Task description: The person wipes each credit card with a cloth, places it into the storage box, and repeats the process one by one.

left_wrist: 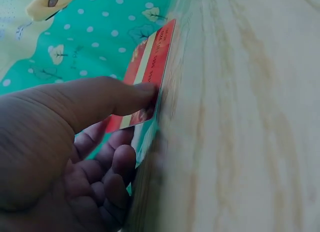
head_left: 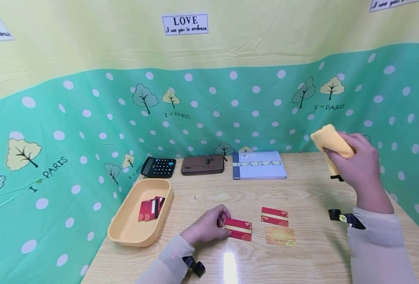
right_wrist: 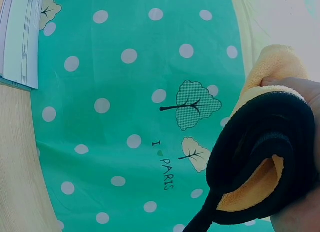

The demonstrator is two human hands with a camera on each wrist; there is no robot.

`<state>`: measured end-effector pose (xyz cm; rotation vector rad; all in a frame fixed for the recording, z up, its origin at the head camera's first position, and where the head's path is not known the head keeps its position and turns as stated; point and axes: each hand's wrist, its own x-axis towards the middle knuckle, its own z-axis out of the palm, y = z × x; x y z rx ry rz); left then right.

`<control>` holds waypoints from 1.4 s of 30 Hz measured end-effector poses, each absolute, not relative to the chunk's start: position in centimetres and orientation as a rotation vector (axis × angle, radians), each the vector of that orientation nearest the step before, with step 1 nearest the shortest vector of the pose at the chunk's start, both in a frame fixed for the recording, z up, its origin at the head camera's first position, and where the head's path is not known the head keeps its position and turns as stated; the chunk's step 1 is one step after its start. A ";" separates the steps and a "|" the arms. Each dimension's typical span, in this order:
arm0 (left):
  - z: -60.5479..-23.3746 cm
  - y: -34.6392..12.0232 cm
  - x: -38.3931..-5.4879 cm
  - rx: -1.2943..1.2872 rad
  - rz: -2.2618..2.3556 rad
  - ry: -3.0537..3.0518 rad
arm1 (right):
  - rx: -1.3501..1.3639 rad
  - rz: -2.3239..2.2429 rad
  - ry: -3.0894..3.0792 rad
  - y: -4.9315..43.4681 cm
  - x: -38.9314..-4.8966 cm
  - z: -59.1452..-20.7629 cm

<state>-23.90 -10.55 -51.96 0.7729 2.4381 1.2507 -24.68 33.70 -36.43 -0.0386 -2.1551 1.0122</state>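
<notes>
Between thumb and fingers, my left hand (head_left: 211,225) pinches a red card (head_left: 238,229) with a cream stripe, just above or at the table. In the left wrist view the thumb lies across the face of the same red card (left_wrist: 150,62). Raised on the right, my right hand (head_left: 360,161) grips a folded yellow cloth (head_left: 332,141). The right wrist view shows the cloth (right_wrist: 277,67) folded over, with a thick black edge. A second red card (head_left: 274,217) and a gold card (head_left: 280,236) lie flat to the right of the left hand.
A peach tray (head_left: 115,230) at the left contains red cards (head_left: 147,210). Along the back stand a black calculator (head_left: 158,167), a brown wallet (head_left: 202,165) and a pale blue folder-like book (head_left: 260,165). A green dotted curtain (head_left: 195,114) encloses the wooden table (head_left: 202,193).
</notes>
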 end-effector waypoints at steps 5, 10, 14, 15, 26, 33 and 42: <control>-52.0 -10.7 -24.1 0.751 1.375 2.443 | -0.031 1.013 -2.149 33.7 -24.7 -36.4; -51.9 -10.8 -24.4 0.666 1.557 2.334 | -0.031 1.017 -2.149 33.7 -24.7 -36.3; -51.6 -10.9 -24.5 0.633 1.642 2.286 | -0.032 1.015 -2.150 33.8 -24.6 -36.3; -51.5 -11.0 -24.5 0.627 1.652 2.286 | -0.031 1.013 -2.151 33.8 -24.6 -36.3; -47.9 -11.4 -25.1 0.629 1.862 2.274 | -0.023 0.986 -2.160 33.4 -24.9 -36.4; -45.5 -11.7 -26.1 0.636 1.992 2.251 | -0.022 0.982 -2.172 33.1 -25.1 -36.5; -40.7 -11.6 -27.6 0.700 2.155 2.227 | 0.099 0.939 -2.131 32.0 -25.1 -36.5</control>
